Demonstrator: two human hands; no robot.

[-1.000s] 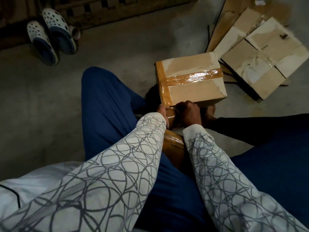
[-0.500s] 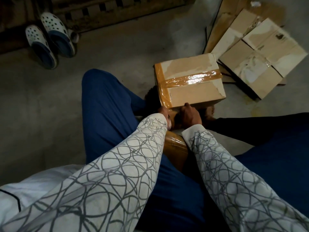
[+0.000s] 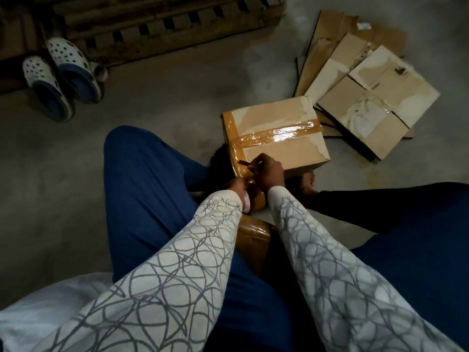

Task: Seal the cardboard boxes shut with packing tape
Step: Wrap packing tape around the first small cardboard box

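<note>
Right hand: the right hand [image 3: 269, 172] is at the near left corner of the cardboard box [image 3: 286, 154], its grip clamped round a thin dark tool [image 3: 244, 162] whose tip lies on the taped edge.
Left hand: the left hand [image 3: 239, 188] is just below that corner, touching the brown tape strip [image 3: 254, 181]; its sleeve hides most of it, so I cannot tell if the grip is clamped.
Box: it sits on the floor between the person's blue-trousered legs [image 3: 142, 179], with glossy brown tape [image 3: 279, 133] crossing its top.
Tape roll [image 3: 253, 237]: nearer the person than the box, between the forearms.
Floor [image 3: 165, 97]: bare grey concrete, dimly lit.
Right of box: flattened cardboard [image 3: 375, 97], just beside it.
Far left of box: a pair of clogs [image 3: 63, 74] against a wooden pallet [image 3: 152, 29].
</note>
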